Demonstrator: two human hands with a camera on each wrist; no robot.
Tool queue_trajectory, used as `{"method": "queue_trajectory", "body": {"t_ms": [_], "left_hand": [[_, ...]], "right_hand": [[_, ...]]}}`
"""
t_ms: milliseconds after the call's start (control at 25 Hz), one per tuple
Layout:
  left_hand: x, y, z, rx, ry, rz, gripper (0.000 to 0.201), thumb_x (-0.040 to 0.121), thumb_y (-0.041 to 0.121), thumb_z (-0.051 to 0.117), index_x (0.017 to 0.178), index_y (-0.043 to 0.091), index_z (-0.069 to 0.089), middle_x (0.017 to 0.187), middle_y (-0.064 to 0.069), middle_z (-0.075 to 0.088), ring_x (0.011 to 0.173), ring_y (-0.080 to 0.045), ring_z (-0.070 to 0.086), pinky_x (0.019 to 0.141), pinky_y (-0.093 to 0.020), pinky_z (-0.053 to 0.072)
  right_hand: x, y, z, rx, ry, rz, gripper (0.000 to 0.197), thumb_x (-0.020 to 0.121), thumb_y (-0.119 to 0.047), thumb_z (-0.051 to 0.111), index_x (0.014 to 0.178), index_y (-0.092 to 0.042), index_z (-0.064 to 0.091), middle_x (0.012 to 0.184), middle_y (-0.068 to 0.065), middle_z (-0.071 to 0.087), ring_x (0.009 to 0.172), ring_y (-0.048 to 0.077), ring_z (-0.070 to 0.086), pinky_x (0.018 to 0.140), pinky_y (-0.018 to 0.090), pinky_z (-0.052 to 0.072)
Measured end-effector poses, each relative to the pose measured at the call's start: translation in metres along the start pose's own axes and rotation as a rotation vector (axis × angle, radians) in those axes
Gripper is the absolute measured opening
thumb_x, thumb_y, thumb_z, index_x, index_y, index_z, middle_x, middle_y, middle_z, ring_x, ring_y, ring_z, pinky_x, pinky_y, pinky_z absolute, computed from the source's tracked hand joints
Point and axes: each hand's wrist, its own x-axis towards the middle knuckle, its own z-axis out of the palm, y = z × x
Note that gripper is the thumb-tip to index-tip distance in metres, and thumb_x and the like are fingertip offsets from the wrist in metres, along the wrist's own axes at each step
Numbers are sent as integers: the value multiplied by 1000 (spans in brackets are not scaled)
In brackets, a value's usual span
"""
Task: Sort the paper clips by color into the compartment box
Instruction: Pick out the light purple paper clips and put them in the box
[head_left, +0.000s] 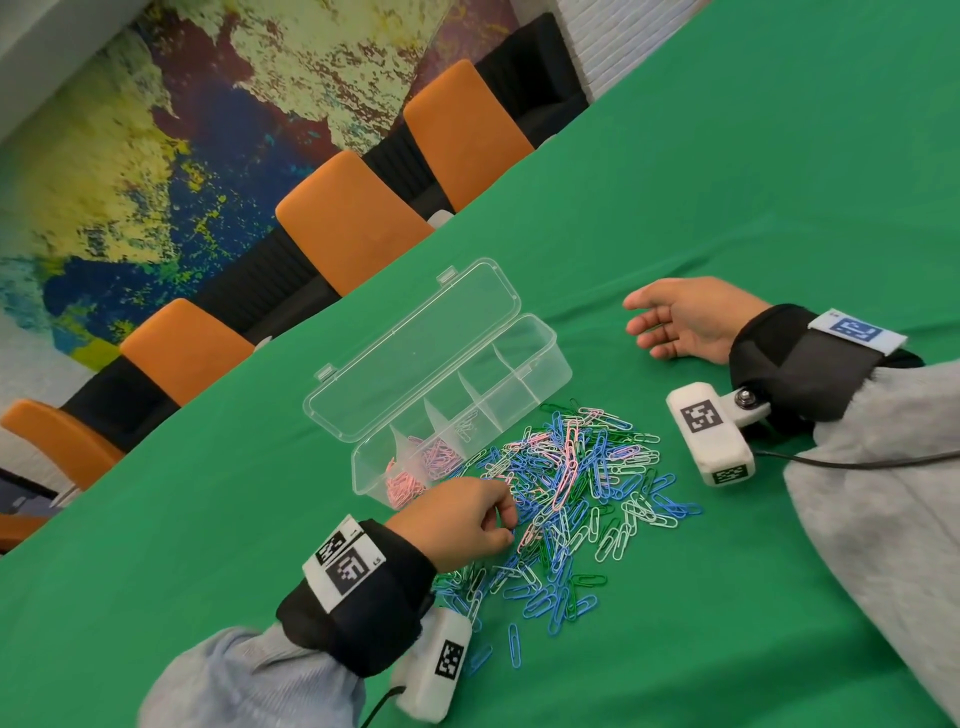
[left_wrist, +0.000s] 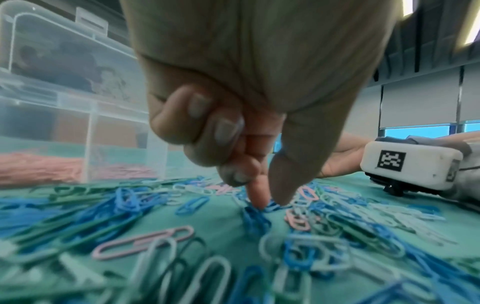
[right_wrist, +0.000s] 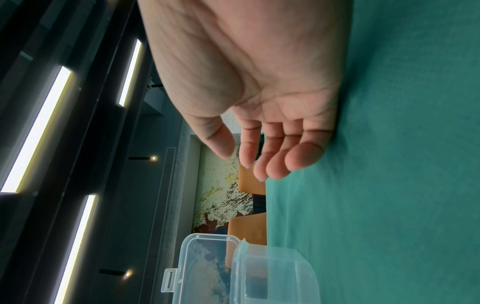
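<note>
A mixed pile of paper clips (head_left: 571, 493), blue, green, white and pink, lies on the green cloth in front of a clear compartment box (head_left: 550, 345) with its lid open. The two nearest compartments hold pink clips (head_left: 410, 480); a third holds a few pale ones. My left hand (head_left: 506, 522) is over the pile's left edge. In the left wrist view its thumb and index tip (left_wrist: 270, 200) pinch a blue clip (left_wrist: 255, 218), the other fingers curled. My right hand (head_left: 636, 317) rests on its side to the right of the box, fingers relaxed and empty (right_wrist: 237, 159).
Orange chairs (head_left: 353, 218) line the table's far edge behind the box. Bare green cloth (head_left: 753, 182) stretches beyond and right of my right hand. A single blue clip (head_left: 514, 644) lies apart near my left wrist. A black cable (head_left: 857, 460) runs from the right wrist camera.
</note>
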Motion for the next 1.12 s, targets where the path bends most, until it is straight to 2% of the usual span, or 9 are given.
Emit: {"method": "queue_trajectory", "body": {"t_ms": [80,200,400,600,880,1000,1120], "left_hand": [[1,5,-2,18,11,15,4,88,24,60,89,24,55,66,12,48,59,-1,43,58,-20,35],[4,12,2,62,-5,17,11,87,28,63,87,21,54,66,12,46,59,-1,41,57,-22,33],[5,16,5,4,-21,-19,19,84,30,68,87,22,51,69,12,47,59,-2,40,56,-20,33],[7,16,7,-101,-27,-39,25,86,22,67,71,27,47,60,13,50,54,1,41,56,-17,35],[-4,3,7,-89,29,-25,25,87,27,64,71,27,46,67,13,50,53,3,41,51,-10,31],[-10,-6,4,-234,69,-50,22,87,23,66,73,24,48,64,12,48,49,4,40,51,-11,32],[-12,-15,8,-495,115,-97,13,86,18,67,83,20,54,65,10,53,50,3,41,53,-13,34]], "right_hand": [[0,0,0,-7,0,2,7,95,-17,48,89,-16,52,72,6,53,57,17,47,51,26,39],[-1,-1,1,-9,2,-1,8,95,-18,47,88,-17,52,72,6,53,57,16,47,49,24,40],[-2,-1,1,-8,-1,-8,8,95,-17,47,88,-16,52,72,6,53,57,17,47,52,26,38],[-3,-1,1,-15,-2,-3,8,95,-17,48,88,-16,51,72,5,53,57,17,47,50,25,39],[-2,-2,-1,-19,-10,-4,8,94,-18,49,87,-17,49,71,5,53,56,17,47,50,25,38],[0,-2,-1,-20,-8,-3,7,95,-18,49,87,-17,49,71,5,53,57,17,47,50,25,38],[-1,-2,0,-25,-9,-3,7,95,-18,48,88,-17,48,71,5,52,56,17,46,49,25,38]]}}
